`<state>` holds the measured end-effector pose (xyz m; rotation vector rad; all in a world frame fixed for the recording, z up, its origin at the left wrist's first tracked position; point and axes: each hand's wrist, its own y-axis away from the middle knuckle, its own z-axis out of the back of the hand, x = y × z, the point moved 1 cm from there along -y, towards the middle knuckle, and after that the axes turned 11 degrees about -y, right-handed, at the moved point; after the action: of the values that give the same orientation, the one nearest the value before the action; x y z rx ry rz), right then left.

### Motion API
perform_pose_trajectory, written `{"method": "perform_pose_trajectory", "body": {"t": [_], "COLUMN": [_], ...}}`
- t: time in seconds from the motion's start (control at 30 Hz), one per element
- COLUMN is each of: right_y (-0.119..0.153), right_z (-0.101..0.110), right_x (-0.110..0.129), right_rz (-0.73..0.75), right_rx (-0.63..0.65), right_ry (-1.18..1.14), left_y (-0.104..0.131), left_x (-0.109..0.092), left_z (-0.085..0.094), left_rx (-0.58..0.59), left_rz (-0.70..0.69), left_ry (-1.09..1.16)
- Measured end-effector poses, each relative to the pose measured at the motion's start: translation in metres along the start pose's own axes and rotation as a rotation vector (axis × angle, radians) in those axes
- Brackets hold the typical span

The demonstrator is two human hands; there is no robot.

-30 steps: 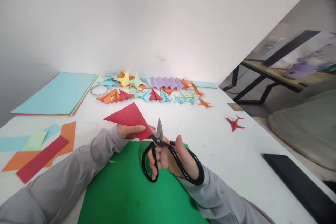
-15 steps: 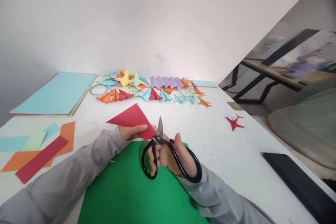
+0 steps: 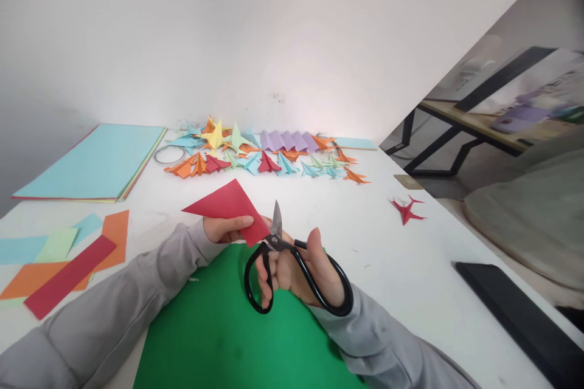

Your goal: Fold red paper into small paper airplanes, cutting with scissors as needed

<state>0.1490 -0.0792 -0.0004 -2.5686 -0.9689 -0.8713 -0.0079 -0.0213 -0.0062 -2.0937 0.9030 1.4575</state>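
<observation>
A folded red paper (image 3: 228,200), shaped like a triangle, is pinched in my left hand (image 3: 228,228), the thumb on top near its lower right part. My right hand (image 3: 296,273) has its fingers and thumb through the black handles of a pair of scissors (image 3: 275,237). The blades are spread, with the paper's lower right corner at them; one blade points up and the other is hidden behind the paper. Both hands are above a green sheet (image 3: 237,328) on the white table (image 3: 392,255).
Folded paper shapes (image 3: 269,161) line the wall. At left are a stack of coloured sheets (image 3: 95,161) and loose strips (image 3: 70,276). A wire ring (image 3: 170,154) lies beside the stack. A red folded figure (image 3: 406,211) and a black object (image 3: 506,310) are at right.
The scissors' handles have spread slightly further apart, and the right thumb has shifted a little. The red paper stays in the left hand. The whole view has moved slightly.
</observation>
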Motion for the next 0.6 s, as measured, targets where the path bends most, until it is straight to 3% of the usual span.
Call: {"method": "perform_pose_trajectory", "body": {"t": [0.4, 0.6], "right_y": [0.0038, 0.0004], "right_z": [-0.0032, 0.0027], "right_x": [0.0049, 0.0008], "right_rz": [-0.042, -0.027], "right_rx": [-0.001, -0.045], "right_ry": [0.010, 0.050], "left_y": [0.0012, -0.0009], "left_x": [-0.0033, 0.0028], "left_z": [0.0030, 0.0060], "left_rx": [0.031, -0.102], "left_rz": [0.035, 0.027], "left_ry": [0.009, -0.060]}}
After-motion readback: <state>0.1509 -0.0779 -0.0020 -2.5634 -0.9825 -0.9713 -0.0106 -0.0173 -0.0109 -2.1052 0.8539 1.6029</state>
